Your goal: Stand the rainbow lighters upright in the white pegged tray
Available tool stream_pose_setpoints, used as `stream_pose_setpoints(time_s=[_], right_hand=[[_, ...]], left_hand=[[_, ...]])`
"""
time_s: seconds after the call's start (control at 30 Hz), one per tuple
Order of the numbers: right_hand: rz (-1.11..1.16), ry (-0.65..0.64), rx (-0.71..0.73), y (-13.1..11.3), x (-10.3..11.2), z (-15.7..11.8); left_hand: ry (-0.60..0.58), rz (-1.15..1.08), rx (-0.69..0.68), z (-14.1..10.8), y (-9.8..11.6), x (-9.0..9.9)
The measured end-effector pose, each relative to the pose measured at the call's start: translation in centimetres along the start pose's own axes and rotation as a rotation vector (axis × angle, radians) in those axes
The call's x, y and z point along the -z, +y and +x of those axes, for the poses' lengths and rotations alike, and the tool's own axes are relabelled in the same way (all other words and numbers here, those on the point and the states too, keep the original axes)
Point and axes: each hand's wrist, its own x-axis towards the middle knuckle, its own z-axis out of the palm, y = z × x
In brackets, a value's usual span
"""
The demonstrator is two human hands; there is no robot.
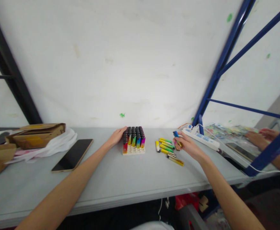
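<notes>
A white tray [133, 152] holds several upright lighters [134, 140] with black tops and coloured bodies; its front part shows bare slots. My left hand [117, 135] rests against the tray's left side, its fingertips partly hidden behind the lighters. To the right, several loose lighters [167, 147], mostly yellow and green, lie on the table. Over their right end, my right hand [185, 142] is closed on a blue lighter [176, 134] with a dark end.
A black phone [73, 155] lies left, near cardboard boxes [42, 135] and a white plastic bag [69, 136]. A power strip [201, 138] with cables sits right, beside a blue metal frame [208, 83]. Beyond it, another person's hands [257, 138] are over plastic packets.
</notes>
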Motion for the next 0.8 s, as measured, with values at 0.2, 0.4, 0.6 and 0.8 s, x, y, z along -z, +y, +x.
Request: stream_pose_setpoints(time_s=[0.2,0.4,0.6,0.8], right_hand=[[0.084,-0.049,0.049,-3.9,-7.7,3.7],[-0.178,0.156,0.232,-2.8,-13.0,5.2],[-0.412,0.208,0.288,-0.8,-14.0,4.1],[-0.418,0.213,0.275,-0.7,-13.7,4.0]], left_hand=[[-0.022,0.036,-0.012,0.1,-0.3,0.0],[-0.013,0.029,-0.046,0.1,-0.3,-0.1],[-0.016,0.005,-0.015,0.1,-0.2,-0.1],[0.000,-0.004,0.024,0.0,0.0,-0.2]])
